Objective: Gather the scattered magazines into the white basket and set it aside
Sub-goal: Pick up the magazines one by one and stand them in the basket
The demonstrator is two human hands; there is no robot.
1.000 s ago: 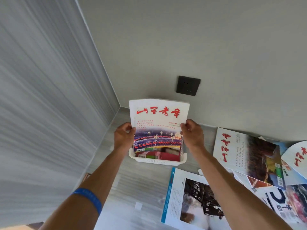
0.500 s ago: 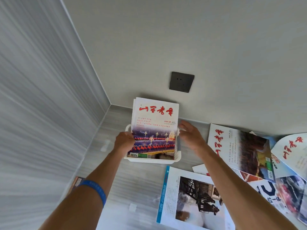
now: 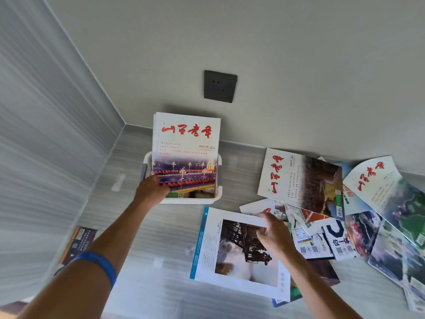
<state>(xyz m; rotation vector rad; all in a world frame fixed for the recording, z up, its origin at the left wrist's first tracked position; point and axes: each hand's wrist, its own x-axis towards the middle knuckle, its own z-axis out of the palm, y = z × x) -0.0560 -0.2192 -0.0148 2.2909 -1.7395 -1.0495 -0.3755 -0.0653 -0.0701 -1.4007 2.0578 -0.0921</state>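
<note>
Magazines stand upright in the white basket (image 3: 217,199) near the corner of the grey striped surface (image 3: 142,226), the front one, a white cover with red brush lettering (image 3: 185,155), leaning back toward the wall and rising well above the rim. Half a second ago both hands flanked this cover; now only the left hand (image 3: 150,188) is at it, fingers curled against the lower left edge of the cover at the basket's near left corner, though whether it pinches the paper or only rests on it cannot be told. The right hand (image 3: 274,236) has left the basket and come down onto the open magazine with a blue spine edge (image 3: 232,252) lying flat just in front of the basket, fingers spread loosely over its upper right page. To the right, a heap of overlapping magazines (image 3: 301,183) fans out along the wall, some touching the open one. A dark wall socket (image 3: 220,86) sits above the basket. A blue wristband (image 3: 99,263) circles the left forearm, and a dark booklet (image 3: 79,240) lies at the left edge, beside that arm.
</note>
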